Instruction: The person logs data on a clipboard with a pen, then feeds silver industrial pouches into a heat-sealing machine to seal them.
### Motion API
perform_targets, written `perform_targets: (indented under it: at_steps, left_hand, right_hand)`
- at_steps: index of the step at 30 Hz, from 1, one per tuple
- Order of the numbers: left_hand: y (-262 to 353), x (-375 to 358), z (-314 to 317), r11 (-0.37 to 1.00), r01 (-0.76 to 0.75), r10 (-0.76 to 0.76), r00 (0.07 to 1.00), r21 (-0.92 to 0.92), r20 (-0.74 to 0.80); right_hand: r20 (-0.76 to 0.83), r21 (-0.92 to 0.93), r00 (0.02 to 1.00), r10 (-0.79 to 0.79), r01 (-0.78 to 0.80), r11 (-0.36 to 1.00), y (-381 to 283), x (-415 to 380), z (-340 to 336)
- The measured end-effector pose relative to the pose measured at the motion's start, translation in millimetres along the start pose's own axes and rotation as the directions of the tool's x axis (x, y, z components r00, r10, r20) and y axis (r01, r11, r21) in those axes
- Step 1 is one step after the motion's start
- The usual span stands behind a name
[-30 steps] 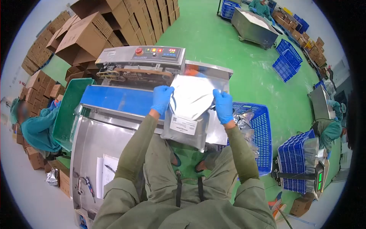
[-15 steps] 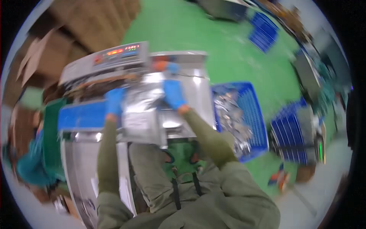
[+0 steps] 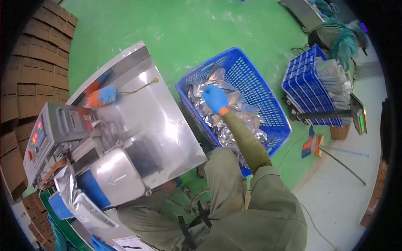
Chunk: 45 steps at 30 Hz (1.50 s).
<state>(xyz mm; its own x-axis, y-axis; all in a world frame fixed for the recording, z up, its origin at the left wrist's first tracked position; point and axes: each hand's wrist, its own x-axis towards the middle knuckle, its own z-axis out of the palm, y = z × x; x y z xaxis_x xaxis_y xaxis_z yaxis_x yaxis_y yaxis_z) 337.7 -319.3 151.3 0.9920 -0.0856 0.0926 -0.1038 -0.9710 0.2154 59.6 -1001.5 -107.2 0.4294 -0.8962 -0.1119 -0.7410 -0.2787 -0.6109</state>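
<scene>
My right hand (image 3: 215,99), in a blue glove, is over the blue basket (image 3: 274,111) with its fingers closed on a silver pouch among several crumpled silver pouches (image 3: 240,109). My left hand (image 3: 100,244), also blue-gloved, shows only in part at the bottom left edge; its fingers cannot be made out. Above it, another silver pouch (image 3: 86,203) lies slanting across the blue belt at the front of the sealing machine (image 3: 63,125), with its upper end by the machine's body.
A steel tray table (image 3: 167,121) holds an orange and blue duster (image 3: 101,96). Cardboard boxes (image 3: 35,79) are stacked at the left. At the right are a blue crate (image 3: 305,83) with clear bags, a scale display (image 3: 359,115) and a broom (image 3: 312,144). A green bin stands beneath the machine.
The view has swung right. Both hands were at a silver pouch by the machine; my right hand has moved into the basket, and my left hand is down at the bottom left edge.
</scene>
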Motion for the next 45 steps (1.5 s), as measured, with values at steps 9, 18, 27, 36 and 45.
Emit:
perform_targets:
  at_steps: [9, 18, 27, 36, 45]
  left_hand:
    - [11, -90, 22, 0.988, 0.146, -0.141, 0.987, -0.06, 0.077]
    - [38, -94, 18, 0.945, 0.181, -0.146, 0.979, -0.273, 0.144]
    - [127, -133, 56, 0.697, -0.336, 0.386, 0.92, -0.634, -0.063]
    - [376, -95, 36, 0.3, -0.448, 0.711, 0.694, -0.842, -0.115]
    - [219, 5, 39, 0.334, -0.077, 0.658, 0.733, -0.939, 0.174]
  right_hand:
    - [-0.071, 0.096, 0.99, 0.122, -0.115, 0.989, 24, 48, 126]
    - [-0.144, -0.027, 0.989, 0.037, -0.041, 0.999, 58, 54, 135]
    - [-0.32, 0.278, 0.942, -0.103, 0.197, 0.94, -118, -51, -106]
    - [-0.117, 0.102, 0.74, -0.663, 0.673, 0.733, -357, -240, -228]
    - [-0.154, 0.252, 0.66, -0.735, 0.746, 0.617, -363, -216, -190]
